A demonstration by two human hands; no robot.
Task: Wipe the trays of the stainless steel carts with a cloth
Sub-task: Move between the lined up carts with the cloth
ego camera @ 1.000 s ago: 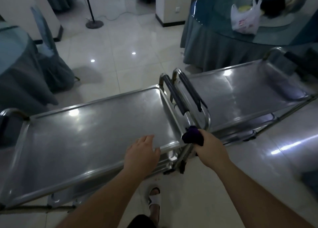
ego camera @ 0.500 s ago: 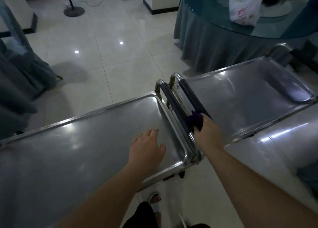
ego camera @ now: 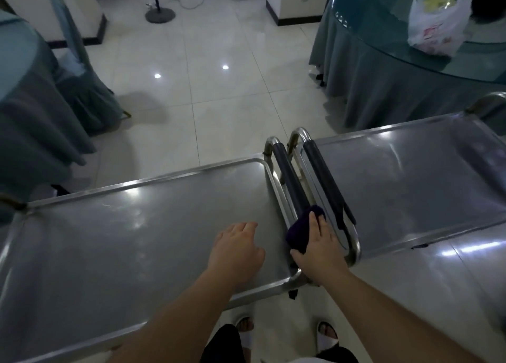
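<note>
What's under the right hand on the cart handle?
A dark purple cloth lies under the right hand, pressed on the left cart's handle. The stretch of handle beneath the cloth and palm is covered.

Banquet hall: skirted round tables (ego camera: 383, 69), covered chair (ego camera: 74, 61), steel carts (ego camera: 131, 225).

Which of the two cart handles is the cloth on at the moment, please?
The left cart's handle, the padded bar beside the tray under the left hand. The right hand holds the purple cloth around it; the right cart's handle is bare.
</note>
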